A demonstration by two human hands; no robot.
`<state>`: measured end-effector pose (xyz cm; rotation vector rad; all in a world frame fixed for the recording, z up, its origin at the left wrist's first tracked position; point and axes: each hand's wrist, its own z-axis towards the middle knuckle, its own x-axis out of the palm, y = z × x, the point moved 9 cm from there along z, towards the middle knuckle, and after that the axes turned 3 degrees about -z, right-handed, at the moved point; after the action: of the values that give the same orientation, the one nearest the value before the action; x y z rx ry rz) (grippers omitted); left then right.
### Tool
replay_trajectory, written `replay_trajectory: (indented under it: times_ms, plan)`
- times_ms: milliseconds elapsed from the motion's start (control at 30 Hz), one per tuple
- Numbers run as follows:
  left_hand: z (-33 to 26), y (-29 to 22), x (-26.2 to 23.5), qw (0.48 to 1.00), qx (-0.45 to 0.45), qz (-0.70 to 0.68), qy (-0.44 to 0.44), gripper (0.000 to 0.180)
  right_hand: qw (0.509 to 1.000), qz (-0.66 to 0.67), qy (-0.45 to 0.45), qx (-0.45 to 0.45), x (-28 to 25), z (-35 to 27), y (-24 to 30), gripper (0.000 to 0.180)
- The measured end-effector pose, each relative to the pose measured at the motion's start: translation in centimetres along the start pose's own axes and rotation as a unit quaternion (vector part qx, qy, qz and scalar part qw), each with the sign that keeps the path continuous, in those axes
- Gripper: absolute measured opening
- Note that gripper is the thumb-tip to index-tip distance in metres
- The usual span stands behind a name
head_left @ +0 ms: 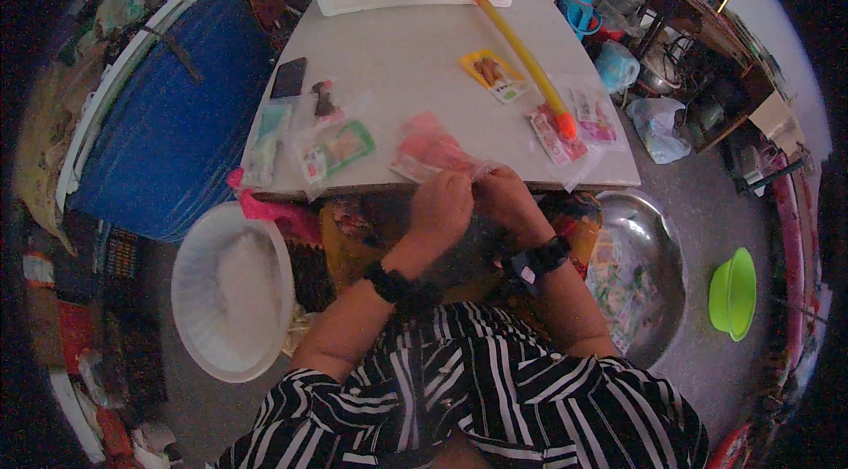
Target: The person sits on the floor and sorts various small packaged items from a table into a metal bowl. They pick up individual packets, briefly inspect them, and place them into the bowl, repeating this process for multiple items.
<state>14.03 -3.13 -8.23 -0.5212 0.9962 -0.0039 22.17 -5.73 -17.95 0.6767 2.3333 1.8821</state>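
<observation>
Striped sleeves [459, 381] fill the lower frame. Both hands meet at the table's near edge — left hand [442, 204] and right hand [505, 197] each pinch the pink plastic packet [428, 149], which lies on the table [415, 54] and overhangs that edge. Judged light, limp and slippery film; grip at the sealed rim. Other packets lie at the near-left corner — a yellow tube [521, 49] crosses the right side.

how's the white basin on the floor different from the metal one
The white basin sits at the person's left, matte and filled with something white. The metal basin sits at the right, partly under the table, shiny, holding small colourful packets. Both are round and on the floor.
</observation>
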Motion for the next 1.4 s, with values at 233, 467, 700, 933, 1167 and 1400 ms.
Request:
replay_trajectory:
  times_ms: [233,467,700,933,1167,1400]
  plan:
    - [-0.8,-0.9,-0.4,0.998,0.043,-0.010,-0.035,0.009,0.895,-0.371,-0.022,-0.247,3.0,0.0,5.0,0.013]
    - [-1.4,-0.2,0.7,0.998,0.053,-0.018,-0.003,0.009,0.767,-0.515,0.013,-0.383,4.0,0.2,4.2,0.026]
    - [-1.9,1.6,-3.1,0.990,0.115,0.030,-0.078,0.012,0.908,-0.345,0.014,-0.238,1.2,2.8,0.7,0.017]
    - [-0.8,6.8,-3.0,0.985,0.110,0.121,-0.059,0.023,0.936,-0.255,-0.001,-0.242,5.4,-0.1,6.7,0.012]
    - [-0.6,5.8,-3.2,0.978,0.179,0.082,-0.070,0.028,0.896,-0.341,0.012,-0.283,7.6,-3.1,10.6,0.010]
    - [0.6,5.4,-2.9,0.963,0.257,0.044,-0.069,0.023,0.699,-0.654,0.027,-0.287,6.3,-3.5,8.6,0.009]
